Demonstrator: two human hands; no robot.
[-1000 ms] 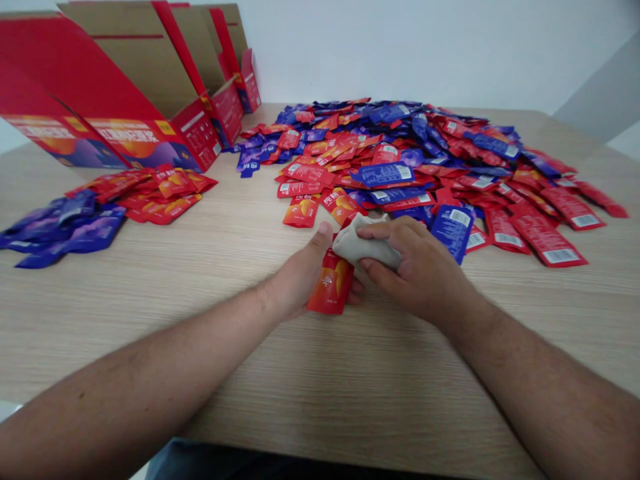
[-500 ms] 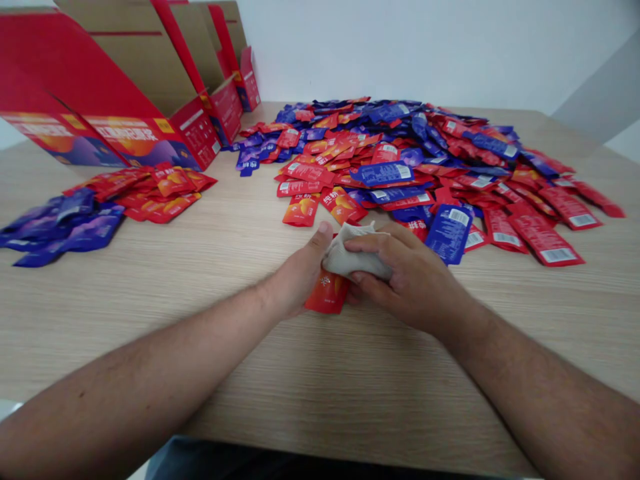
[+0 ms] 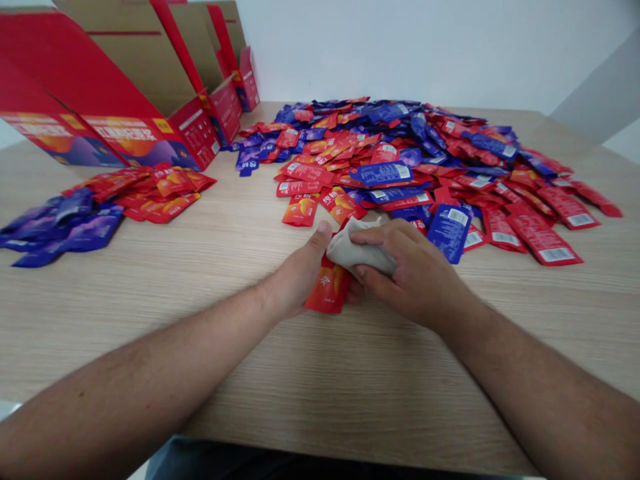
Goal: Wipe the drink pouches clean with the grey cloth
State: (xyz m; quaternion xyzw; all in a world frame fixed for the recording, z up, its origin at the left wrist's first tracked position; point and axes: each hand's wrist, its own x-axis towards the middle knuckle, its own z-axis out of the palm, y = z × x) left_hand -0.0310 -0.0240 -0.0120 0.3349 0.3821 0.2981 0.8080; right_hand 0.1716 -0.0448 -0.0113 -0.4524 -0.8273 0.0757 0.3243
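Observation:
A red and orange packet (image 3: 327,290) lies in my left hand (image 3: 303,273), whose thumb is up along its left side and whose fingers are mostly hidden beneath it. My right hand (image 3: 413,273) grips a bunched grey-white cloth (image 3: 357,248), which touches the upper part of that packet. Just beyond both hands spreads a large heap of red and blue packets (image 3: 385,173); a blue one with a barcode (image 3: 449,233) lies beside my right hand.
On the left of the wooden table (image 3: 210,373) are a small pile of red packets (image 3: 160,193) and one of blue packets (image 3: 65,230). Open red cardboard boxes (image 3: 145,143) stand behind them. A pale wall (image 3: 400,47) rises at the back.
My right hand and the cloth have shifted slightly to the right over the packet, showing a bit more of its upper part. My left hand has barely moved.

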